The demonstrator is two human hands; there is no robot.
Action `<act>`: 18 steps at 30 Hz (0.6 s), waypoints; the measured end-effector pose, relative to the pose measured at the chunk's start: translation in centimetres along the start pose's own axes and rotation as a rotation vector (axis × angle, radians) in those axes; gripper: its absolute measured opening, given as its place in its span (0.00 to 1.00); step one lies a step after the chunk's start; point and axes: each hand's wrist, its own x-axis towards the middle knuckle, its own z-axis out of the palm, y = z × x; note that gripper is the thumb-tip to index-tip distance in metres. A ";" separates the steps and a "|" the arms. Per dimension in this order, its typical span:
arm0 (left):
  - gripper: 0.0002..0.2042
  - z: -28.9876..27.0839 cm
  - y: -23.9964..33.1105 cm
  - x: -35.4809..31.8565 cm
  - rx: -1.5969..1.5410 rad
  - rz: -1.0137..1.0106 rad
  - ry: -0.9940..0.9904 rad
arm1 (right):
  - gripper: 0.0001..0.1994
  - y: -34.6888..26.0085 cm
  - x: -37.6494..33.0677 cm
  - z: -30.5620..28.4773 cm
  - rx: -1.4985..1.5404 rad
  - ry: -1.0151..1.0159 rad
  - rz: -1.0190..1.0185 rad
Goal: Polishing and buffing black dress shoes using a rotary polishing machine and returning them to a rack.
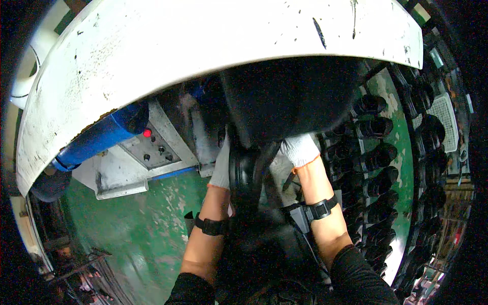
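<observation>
While both gloved hands reach forward under the white machine cover (203, 46), a black rubber part (245, 175) stands between them. The left hand (221, 165), in a white knit glove, lies flat against the left side of the rubber part, fingers extended upward along it. The right hand (300, 149), in a white glove with an orange cuff edge, sits to the right of the rubber part and slightly higher, its fingers tucked beneath the dark machine body (290, 96) directly above; whether these fingers grip anything cannot be told. The hands are apart, separated by the rubber part. Each forearm carries a black wrist strap: one (211, 226) on the left, one (321, 207) on the right.

To the left of the left hand sits a grey control panel (152, 145) with a red button (147, 133), and beyond it a blue cylinder (104, 134). To the right of the right hand, rows of black boots (378, 157) stand on the green floor (137, 229). A further rack of dark boots (432, 152) lies farther right.
</observation>
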 end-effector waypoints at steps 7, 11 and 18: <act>0.28 -1.9 -2.8 0.6 -0.257 -0.052 -0.327 | 0.23 -4.6 -0.9 1.1 -1.519 -0.054 -0.235; 0.28 -0.5 -4.6 2.6 -0.019 0.179 -0.322 | 0.23 -5.0 -0.6 -2.0 -1.479 -0.044 -0.241; 0.27 1.2 -7.6 7.7 -0.373 0.123 -0.263 | 0.23 -7.9 -1.9 -3.2 -1.105 -0.197 0.060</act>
